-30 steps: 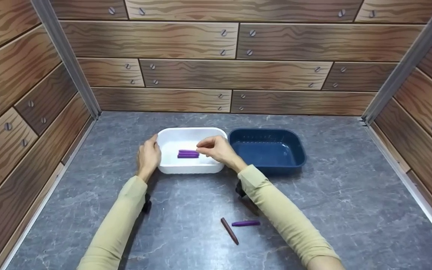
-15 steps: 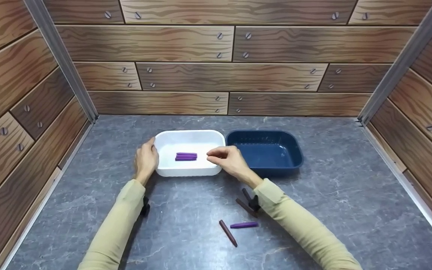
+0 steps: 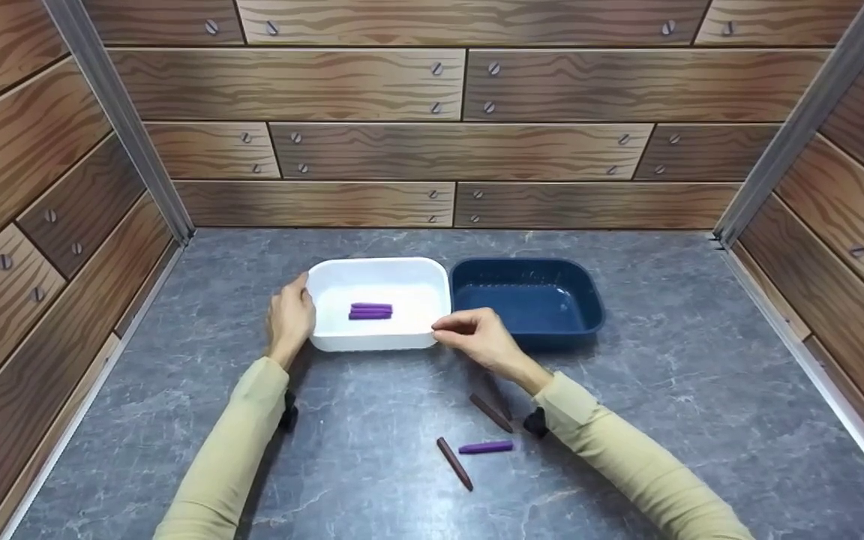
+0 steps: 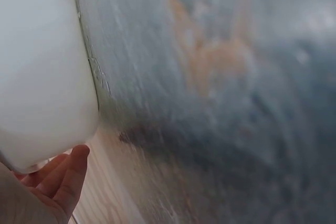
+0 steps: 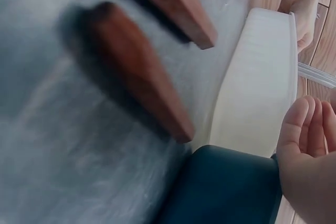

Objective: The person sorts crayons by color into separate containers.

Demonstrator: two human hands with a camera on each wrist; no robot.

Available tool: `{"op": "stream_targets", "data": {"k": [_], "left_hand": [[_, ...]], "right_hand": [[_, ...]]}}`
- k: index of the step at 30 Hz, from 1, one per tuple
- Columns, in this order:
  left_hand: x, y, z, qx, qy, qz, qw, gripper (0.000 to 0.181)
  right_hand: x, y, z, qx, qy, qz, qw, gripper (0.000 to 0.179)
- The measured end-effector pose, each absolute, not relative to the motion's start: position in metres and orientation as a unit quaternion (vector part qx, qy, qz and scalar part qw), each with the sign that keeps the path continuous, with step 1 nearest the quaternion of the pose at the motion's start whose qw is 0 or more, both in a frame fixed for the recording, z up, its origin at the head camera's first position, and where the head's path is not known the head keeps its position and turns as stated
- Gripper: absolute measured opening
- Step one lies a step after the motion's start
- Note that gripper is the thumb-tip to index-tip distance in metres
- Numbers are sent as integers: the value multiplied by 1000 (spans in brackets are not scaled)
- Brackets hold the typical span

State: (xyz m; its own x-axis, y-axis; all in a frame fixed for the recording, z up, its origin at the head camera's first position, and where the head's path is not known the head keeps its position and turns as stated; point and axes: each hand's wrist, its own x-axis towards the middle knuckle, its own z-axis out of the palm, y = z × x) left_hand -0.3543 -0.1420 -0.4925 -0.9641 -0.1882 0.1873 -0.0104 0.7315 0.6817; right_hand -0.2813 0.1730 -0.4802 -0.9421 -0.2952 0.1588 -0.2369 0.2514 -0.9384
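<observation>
Left hand (image 3: 291, 319), centre-left of frame: extended fingers against white tray (image 3: 409, 279), likely steadying it. Purple crayons (image 3: 370, 312) inside, lying parallel, probably for tidiness. Right hand (image 3: 488, 341), right of them: thumb and fingertips close together, nothing visible between. Brown crayons (image 3: 454, 463), loose purple crayon (image 3: 486, 447): desk (image 3: 372, 465), lower centre, below it.

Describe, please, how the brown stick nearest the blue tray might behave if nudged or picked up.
The brown stick looks straight, so it would probably feel stiff when lifted. Its flat faces might resist rolling. Being slim, it is likely light.
</observation>
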Motion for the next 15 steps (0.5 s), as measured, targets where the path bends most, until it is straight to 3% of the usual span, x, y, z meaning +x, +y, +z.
{"op": "stream_targets", "data": {"k": [15], "left_hand": [[-353,-143,-491,47,-924,-362,115,43]], "right_hand": [[-254,195,-476,-178,807,-558,67,18]]}}
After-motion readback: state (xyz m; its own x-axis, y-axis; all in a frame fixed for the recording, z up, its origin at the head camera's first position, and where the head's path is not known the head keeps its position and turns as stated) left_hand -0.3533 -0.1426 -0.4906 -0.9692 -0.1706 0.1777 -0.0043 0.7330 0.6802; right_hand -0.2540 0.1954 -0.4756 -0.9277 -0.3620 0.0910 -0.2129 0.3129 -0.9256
